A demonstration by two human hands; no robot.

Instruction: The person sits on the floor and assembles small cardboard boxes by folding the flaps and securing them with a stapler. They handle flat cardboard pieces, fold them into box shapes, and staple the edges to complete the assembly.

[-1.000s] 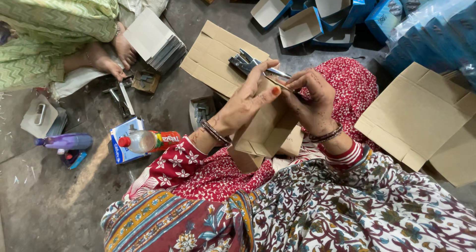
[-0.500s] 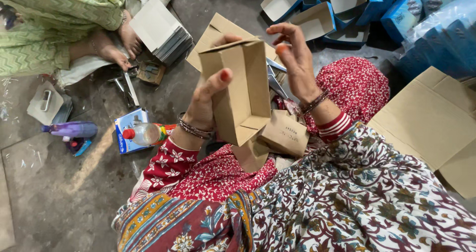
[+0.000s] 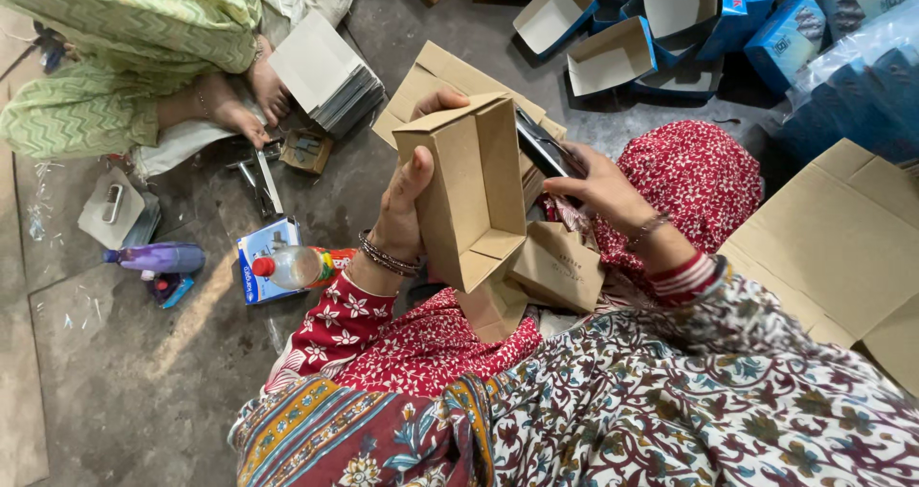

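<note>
Left hand: we see the left hand [image 3: 407, 200] at centre frame, curled around an open brown cardboard box [image 3: 471, 192]; thumb over the top edge, palm against the box's left wall, bangles at the wrist.
Box: held upright off the lap, open side facing us, interior empty, bottom flap tilted toward the lower centre.
Right hand: the right hand [image 3: 598, 182] sits just right of the box, fingers pinched on a dark flat item [image 3: 544, 147] whose end lies against the box's right wall; we cannot tell what the item is.
Lap: folded brown cardboard pieces [image 3: 558, 265] lie just below the box, on red floral cloth.
Floor, centre top: a flat brown cardboard sheet [image 3: 431, 80] behind the held box.
Floor, left: a clear bottle with red cap [image 3: 295, 267] lying on a blue packet [image 3: 260, 253]; a purple bottle [image 3: 158, 257] near the left edge.
Upper left: another person in green clothing, a bare foot [image 3: 230, 113] beside a stack of grey sheets [image 3: 325, 75].
Upper right: open white-lined trays [image 3: 613, 56] and blue cartons [image 3: 785, 37].
Right edge: a large brown carton [image 3: 842, 248].
</note>
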